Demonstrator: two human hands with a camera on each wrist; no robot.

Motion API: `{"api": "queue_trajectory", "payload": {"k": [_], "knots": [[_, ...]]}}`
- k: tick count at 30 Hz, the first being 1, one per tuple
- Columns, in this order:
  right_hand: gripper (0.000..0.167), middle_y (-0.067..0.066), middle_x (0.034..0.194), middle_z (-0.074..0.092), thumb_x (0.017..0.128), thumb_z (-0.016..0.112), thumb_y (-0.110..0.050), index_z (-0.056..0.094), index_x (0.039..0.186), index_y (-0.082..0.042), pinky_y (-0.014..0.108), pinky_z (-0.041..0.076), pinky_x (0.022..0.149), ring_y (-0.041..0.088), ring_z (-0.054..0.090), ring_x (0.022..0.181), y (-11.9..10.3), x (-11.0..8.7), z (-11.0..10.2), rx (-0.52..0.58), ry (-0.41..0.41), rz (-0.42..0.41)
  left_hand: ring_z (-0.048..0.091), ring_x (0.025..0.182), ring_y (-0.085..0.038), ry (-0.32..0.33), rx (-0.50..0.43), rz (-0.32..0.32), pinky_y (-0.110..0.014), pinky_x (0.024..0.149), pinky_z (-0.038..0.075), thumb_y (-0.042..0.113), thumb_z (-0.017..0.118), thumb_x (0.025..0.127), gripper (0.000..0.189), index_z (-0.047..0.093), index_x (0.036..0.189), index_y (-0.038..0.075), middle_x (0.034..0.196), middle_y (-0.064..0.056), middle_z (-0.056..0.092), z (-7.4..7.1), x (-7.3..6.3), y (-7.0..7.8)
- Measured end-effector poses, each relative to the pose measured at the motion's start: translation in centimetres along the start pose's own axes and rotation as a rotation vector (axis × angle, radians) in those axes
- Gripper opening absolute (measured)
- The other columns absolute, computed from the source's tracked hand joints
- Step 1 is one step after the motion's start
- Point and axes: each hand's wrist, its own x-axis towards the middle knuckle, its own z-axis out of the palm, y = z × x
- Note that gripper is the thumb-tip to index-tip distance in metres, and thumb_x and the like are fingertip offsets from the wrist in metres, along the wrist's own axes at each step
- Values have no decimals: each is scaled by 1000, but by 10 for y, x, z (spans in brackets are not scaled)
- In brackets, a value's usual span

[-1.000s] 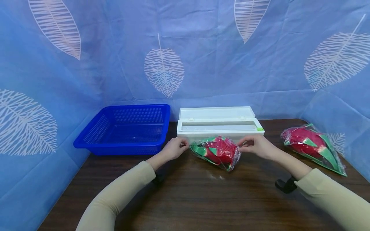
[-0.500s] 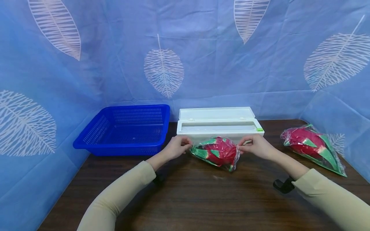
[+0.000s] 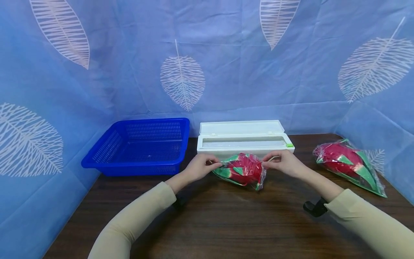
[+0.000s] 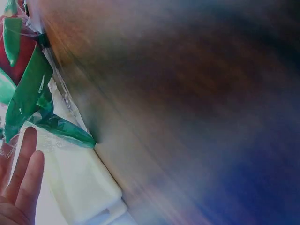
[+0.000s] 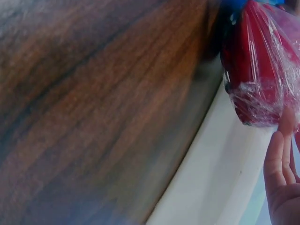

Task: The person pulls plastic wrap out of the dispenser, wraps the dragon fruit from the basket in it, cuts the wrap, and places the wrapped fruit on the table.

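A red and green dragon fruit (image 3: pixel 242 171) in a clear plastic bag (image 3: pixel 260 180) is held at the front of a long white box (image 3: pixel 245 144) with its lid raised. My left hand (image 3: pixel 200 168) pinches the bag's left end by the green tips. At the other end, my right hand (image 3: pixel 284 163) pinches the film between thumb and finger. In the left wrist view, the fruit's green leaves (image 4: pixel 33 93) lie just above the fingers (image 4: pixel 29 180). Crumpled film (image 5: pixel 262 93) touches the fingertips in the right wrist view.
To the left stands a blue perforated basket (image 3: pixel 136 165). A second bagged dragon fruit (image 3: pixel 349 162) lies on the dark wooden table (image 3: pixel 226 226) at the right. Behind everything hangs a blue leaf-patterned cloth (image 3: pixel 226 72).
My left hand has moved right, further onto the bag's end. The right hand and the bag's right end have shifted slightly left.
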Motion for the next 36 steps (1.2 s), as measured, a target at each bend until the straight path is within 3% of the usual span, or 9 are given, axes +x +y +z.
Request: {"api": "queue_trajectory", "payload": {"k": [6,10,16,20,23,29,31,33,36], "knots": [[14,10,89,71,89,70,-7,72,99,3,35,56,68,24,70,78,2,3,3,-28,46,-34,60,77,-9,26,-42,-10,-24,73,51,20,71,91,9,75,90,13,83,6,69,5,3,2],[10,5,86,71,88,73,-9,74,95,-2,28,51,62,22,64,75,2,3,4,-134,70,-64,61,76,-9,27,-59,-44,-25,72,51,21,73,89,7,73,87,14,81,6,68,6,5,2],[27,8,107,69,90,71,-14,69,115,-6,39,56,77,26,65,95,0,-6,4,-274,49,-154,63,84,-12,-20,22,-100,-28,70,52,39,72,88,26,72,105,19,101,4,70,-8,0,8],[49,15,125,63,86,75,-15,59,131,-4,52,50,88,35,59,113,0,-10,3,-294,8,-238,57,112,-17,-17,56,-7,-38,90,49,39,73,87,45,63,126,18,126,0,61,-14,-3,9],[63,17,133,58,84,78,-20,51,140,-4,54,46,92,37,54,120,1,-11,4,-303,-45,-278,42,133,-20,-97,12,83,-44,106,37,31,76,85,65,48,143,18,145,-3,47,-12,-3,8],[73,17,136,55,81,80,-22,47,144,-6,52,46,93,35,52,123,5,-6,9,-311,-64,-293,46,129,-22,-231,20,91,-43,104,40,30,74,87,78,32,153,27,145,-3,47,1,2,3],[71,16,132,58,79,81,-21,50,142,-7,49,49,91,30,56,118,6,-4,10,-323,-34,-279,51,124,-20,-234,31,83,-40,101,43,30,72,89,74,34,152,27,141,-3,51,4,4,3],[69,13,119,65,79,81,-20,53,140,-9,39,54,78,20,63,93,5,-3,11,-315,-20,-249,54,119,-17,-228,28,78,-38,100,44,31,70,90,68,39,150,25,136,-3,56,4,5,3],[65,5,94,70,79,81,-20,56,138,-9,27,45,56,7,46,64,4,-1,10,-292,-27,-212,57,110,-13,-224,-13,68,-34,98,45,31,68,91,58,49,145,19,129,-2,61,3,7,2]]}}
